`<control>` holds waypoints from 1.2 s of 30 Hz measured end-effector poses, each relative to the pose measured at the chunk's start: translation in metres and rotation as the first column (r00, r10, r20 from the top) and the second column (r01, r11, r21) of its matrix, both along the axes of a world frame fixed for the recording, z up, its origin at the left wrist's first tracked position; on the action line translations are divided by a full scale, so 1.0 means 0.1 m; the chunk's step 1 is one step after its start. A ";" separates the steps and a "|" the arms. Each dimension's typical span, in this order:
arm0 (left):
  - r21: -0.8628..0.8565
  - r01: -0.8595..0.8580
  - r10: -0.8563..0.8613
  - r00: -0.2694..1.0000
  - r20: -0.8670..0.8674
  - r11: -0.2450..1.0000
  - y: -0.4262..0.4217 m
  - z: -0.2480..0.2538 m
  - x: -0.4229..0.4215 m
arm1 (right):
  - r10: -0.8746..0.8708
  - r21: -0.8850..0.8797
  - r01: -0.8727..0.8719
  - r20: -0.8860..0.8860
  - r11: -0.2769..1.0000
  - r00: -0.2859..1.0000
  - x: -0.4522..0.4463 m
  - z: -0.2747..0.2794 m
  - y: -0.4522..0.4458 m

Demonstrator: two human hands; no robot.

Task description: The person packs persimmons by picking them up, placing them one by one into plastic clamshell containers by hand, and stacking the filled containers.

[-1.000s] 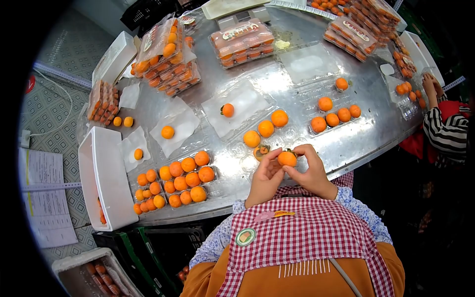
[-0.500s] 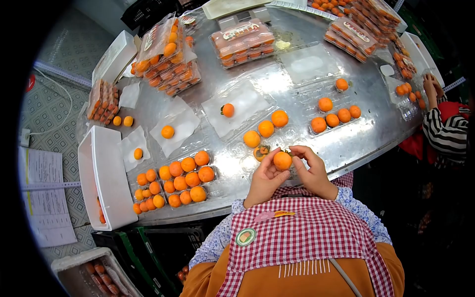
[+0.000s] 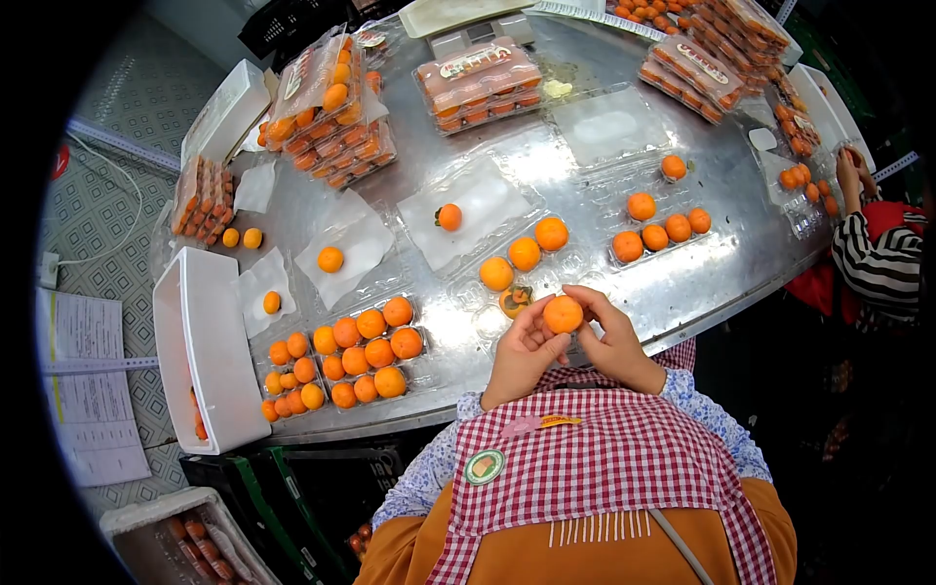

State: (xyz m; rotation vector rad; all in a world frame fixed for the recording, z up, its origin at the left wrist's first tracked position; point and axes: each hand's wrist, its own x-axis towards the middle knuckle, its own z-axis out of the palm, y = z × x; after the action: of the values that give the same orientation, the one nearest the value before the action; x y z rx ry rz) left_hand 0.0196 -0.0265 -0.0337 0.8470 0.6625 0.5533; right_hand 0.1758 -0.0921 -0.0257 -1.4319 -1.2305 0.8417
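Note:
An orange fruit (image 3: 563, 314) is held between my left hand (image 3: 527, 349) and my right hand (image 3: 616, 343), at the near edge of the metal table. Fingers of both hands press on its sides, and its smooth face shows. Just beyond my left fingertips, a fruit with its leafy top up (image 3: 516, 300) lies in a clear tray, in line with three more orange fruits (image 3: 524, 254). To the left, filled clear trays of fruit (image 3: 356, 361) stand near the table's edge.
Stacked fruit packs (image 3: 478, 83) and a scale (image 3: 478, 34) stand at the back. A white foam box (image 3: 200, 341) is at the left edge. Another part-filled tray (image 3: 653, 234) lies to the right. At far right, a co-worker's striped sleeve (image 3: 877, 258) and hands (image 3: 852, 175) are visible.
The fruit between my hands has turned, so its leafy top no longer shows. It has moved slightly, and my right fingers have shifted around it.

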 end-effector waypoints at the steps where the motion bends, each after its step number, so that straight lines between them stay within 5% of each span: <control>1: 0.005 -0.001 0.001 0.999 -0.037 1.000 0.01 -0.01 -0.01 | 0.026 0.002 -0.026 0.027 1.000 0.999 0.00 0.02 0.00; 11: 0.022 -0.076 0.076 0.997 -0.009 0.997 0.01 -0.02 -0.03 | 0.141 -0.250 -0.162 -0.099 0.955 0.985 0.03 0.23 0.01; 18: -0.132 -0.013 0.020 0.998 0.056 0.991 0.03 0.03 -0.02 | 0.122 0.061 -0.159 0.399 0.985 0.909 0.17 0.21 0.04; 24: -0.220 0.009 0.005 0.998 0.062 0.975 0.04 0.03 -0.03 | 0.149 -0.017 -0.151 0.297 0.988 0.943 0.16 0.21 0.02; 28: -0.181 -0.047 0.053 0.998 0.029 0.982 0.00 0.16 0.03 | 0.081 0.043 -0.105 0.384 0.994 0.920 0.28 0.17 0.06; 34: -0.114 0.022 -0.025 0.999 -0.025 0.993 0.05 0.04 -0.03 | -0.109 0.145 -0.008 0.779 0.989 0.618 1.13 0.10 0.60; 36: -0.094 0.064 -0.067 0.997 -0.028 0.994 0.06 -0.01 -0.06 | -0.021 0.052 -0.052 0.880 0.997 0.474 1.36 0.09 0.80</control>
State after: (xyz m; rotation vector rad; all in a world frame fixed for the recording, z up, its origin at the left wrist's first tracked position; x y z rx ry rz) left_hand 0.0136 -0.0210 -0.0352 0.7884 0.6812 0.4481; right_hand 0.3119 -0.0120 -0.0166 -1.8696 -2.0153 -0.0526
